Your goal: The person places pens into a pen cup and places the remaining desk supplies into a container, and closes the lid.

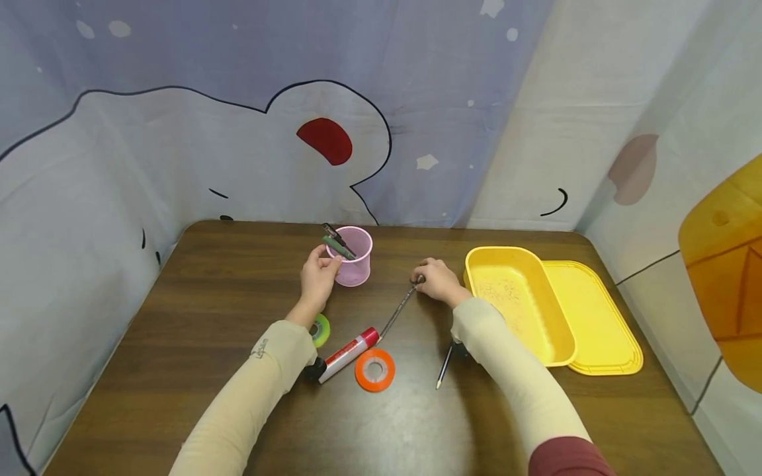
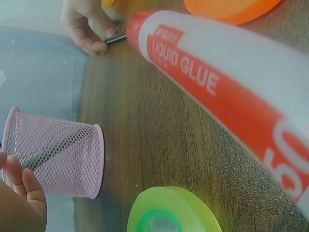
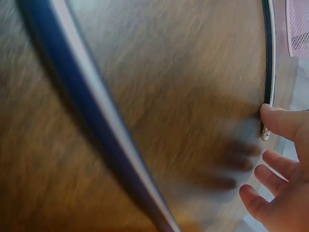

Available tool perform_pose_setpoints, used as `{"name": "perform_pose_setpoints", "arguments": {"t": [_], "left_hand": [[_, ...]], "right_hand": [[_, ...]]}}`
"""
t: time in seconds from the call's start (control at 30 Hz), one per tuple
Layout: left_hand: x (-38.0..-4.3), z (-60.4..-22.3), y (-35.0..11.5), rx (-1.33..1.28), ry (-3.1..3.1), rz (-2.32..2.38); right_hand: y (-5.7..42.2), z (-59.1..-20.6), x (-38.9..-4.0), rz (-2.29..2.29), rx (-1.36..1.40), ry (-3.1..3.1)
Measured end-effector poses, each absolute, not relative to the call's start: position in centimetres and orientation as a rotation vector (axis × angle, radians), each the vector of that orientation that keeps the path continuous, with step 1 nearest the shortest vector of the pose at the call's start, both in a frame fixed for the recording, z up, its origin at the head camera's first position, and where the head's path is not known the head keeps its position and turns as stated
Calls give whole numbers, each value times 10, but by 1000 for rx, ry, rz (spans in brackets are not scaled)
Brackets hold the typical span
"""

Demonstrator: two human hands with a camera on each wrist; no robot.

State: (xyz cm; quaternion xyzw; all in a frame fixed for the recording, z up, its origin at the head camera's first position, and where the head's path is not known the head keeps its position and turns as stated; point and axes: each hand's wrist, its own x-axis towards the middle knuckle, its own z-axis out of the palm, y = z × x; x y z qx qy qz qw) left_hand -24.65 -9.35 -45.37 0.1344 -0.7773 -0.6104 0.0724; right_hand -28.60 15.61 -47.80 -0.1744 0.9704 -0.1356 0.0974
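My left hand [image 1: 317, 277] grips the near left side of a pink mesh pen cup [image 1: 355, 270], fingers at its rim. Inside the cup lean a green pen [image 1: 338, 247] and a black pen [image 1: 331, 231]. Over to the right, my right hand [image 1: 437, 280] pinches the far end of a dark pencil with pale stripes [image 1: 400, 311] between thumb and fingers. The pencil's silvery end pokes out past the thumb [image 3: 282, 121] in the right wrist view. Its other end lies beside the red cap of a liquid glue tube [image 1: 351, 354].
An orange tape roll [image 1: 389, 370] and a green tape roll [image 1: 322, 329] lie near the glue. Another pencil [image 1: 444, 367] rests beneath the right forearm, beside a dark object partly hidden by the sleeve. On the right, a yellow box [image 1: 550, 317] overlaps its yellow lid [image 1: 601, 324].
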Motion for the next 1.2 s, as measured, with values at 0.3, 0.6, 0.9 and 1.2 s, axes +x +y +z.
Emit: {"name": "perform_pose_setpoints", "arguments": {"t": [0.3, 0.6, 0.9, 1.2], "left_hand": [[-246, -455, -93, 391, -2312, -1846], [-246, -455, -92, 378, -2286, -1850], [-247, -456, -92, 391, -2289, -1858], [-246, -455, -91, 390, -2285, -1856]], "right_hand": [[168, -481, -291, -264, -698, 2879], [167, -471, -281, -63, -805, 2875], [170, -469, -277, -50, -849, 2842], [171, -471, -273, 47, -896, 2851]]}}
